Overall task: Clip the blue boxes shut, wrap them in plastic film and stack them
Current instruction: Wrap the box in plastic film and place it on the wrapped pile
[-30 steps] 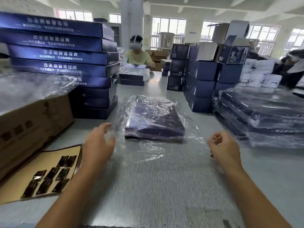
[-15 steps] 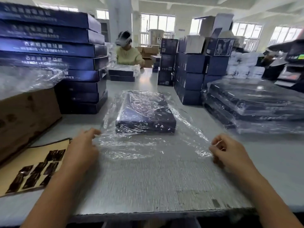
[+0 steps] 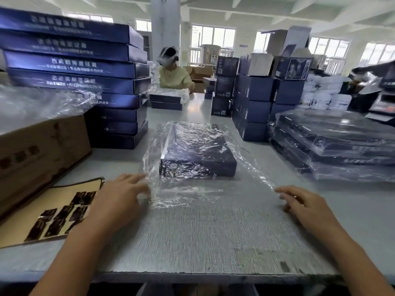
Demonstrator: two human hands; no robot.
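A dark blue box (image 3: 198, 152) lies flat in the middle of the grey table (image 3: 192, 238), loosely draped in crinkled clear plastic film (image 3: 188, 195) that spreads toward me. My left hand (image 3: 121, 197) rests with straight fingers on the film's near left edge, just beside the box's front left corner. My right hand (image 3: 303, 202) lies flat on the table at the film's near right edge, fingers pointing left, apart from the box. Neither hand grips anything that I can see.
A tall stack of unwrapped blue boxes (image 3: 74, 67) stands at the left behind a cardboard carton (image 3: 38, 154) holding loose film. A tan sheet of dark clips (image 3: 53, 214) lies near left. Wrapped boxes (image 3: 333, 144) pile at right, upright boxes (image 3: 256, 103) behind. A person (image 3: 173, 75) works at the far end.
Both hands have dropped onto the table at the film's near corners. The right hand's fingers have uncurled and flattened. The film now lies spread in front of the box.
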